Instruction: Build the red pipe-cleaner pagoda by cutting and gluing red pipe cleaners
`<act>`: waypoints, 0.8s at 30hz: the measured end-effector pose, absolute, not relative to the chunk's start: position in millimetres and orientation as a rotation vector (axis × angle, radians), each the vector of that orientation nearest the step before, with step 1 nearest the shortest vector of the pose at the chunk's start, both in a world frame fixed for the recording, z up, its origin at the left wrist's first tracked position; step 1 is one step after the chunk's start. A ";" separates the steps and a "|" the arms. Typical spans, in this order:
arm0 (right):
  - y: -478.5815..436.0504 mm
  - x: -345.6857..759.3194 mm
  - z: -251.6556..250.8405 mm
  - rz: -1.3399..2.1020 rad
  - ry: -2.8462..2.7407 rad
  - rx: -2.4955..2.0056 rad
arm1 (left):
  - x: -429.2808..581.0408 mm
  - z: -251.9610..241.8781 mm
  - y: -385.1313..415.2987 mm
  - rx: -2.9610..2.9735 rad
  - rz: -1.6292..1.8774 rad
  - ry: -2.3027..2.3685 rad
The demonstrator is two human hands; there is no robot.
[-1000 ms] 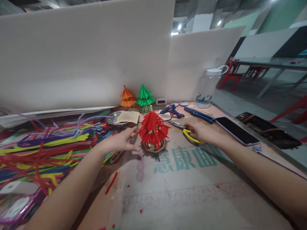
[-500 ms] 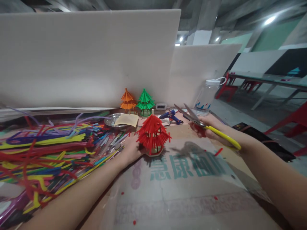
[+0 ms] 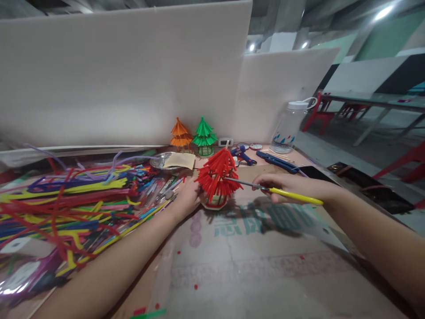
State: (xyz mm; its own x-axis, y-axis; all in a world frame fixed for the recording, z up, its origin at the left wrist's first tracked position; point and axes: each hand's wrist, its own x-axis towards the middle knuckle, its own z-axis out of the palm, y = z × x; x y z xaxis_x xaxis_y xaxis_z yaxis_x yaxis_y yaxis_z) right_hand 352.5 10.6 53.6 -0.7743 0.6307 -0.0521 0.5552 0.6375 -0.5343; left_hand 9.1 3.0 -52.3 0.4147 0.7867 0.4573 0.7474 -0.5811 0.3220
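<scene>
Craft stems: a many-coloured pile (image 3: 66, 208) is spreading over the left side of the table, with a purple object (image 3: 25, 279) lying at its near edge.
Dish: a shiny dish (image 3: 156, 162) is sitting on the far side, a beige sheet (image 3: 181, 160) lying across it.
Orange model: a small tiered tree shape (image 3: 179, 131) is standing far back, by the pale panel (image 3: 133, 79).
Left hand: it (image 3: 187, 197) is reaching to the left side of the red model; its fingertips are hiding behind it, so I cannot tell whether they are closing on it.
Green model: another tiered shape (image 3: 204, 138) is standing just right of the orange one.
Red model: the fringed, tiered piece (image 3: 219, 177) is standing upright mid-table, between the hands.
Glue gun: a blue one (image 3: 245, 155) is lying beyond, to the right.
Right hand: it (image 3: 282, 181) is clamping yellow-handled scissors (image 3: 285, 193), whose blades are pointing left into the red fringe.
Bottle: a clear one (image 3: 286, 128) is standing far right.
</scene>
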 end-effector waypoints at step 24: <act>4.3 332.8 42.4 1.120 -2.612 -0.751 | 14.3 -45.1 -4.2 2.614 0.862 1.473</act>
State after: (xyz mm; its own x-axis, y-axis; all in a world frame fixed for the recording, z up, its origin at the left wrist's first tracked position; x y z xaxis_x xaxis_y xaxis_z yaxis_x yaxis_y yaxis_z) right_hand 332.8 4.3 42.4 -0.8503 0.5262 -0.0140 0.3729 0.5834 -0.7215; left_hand 14.3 -4.2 -45.1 0.4025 0.7954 0.4531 0.7844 -0.5548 0.2772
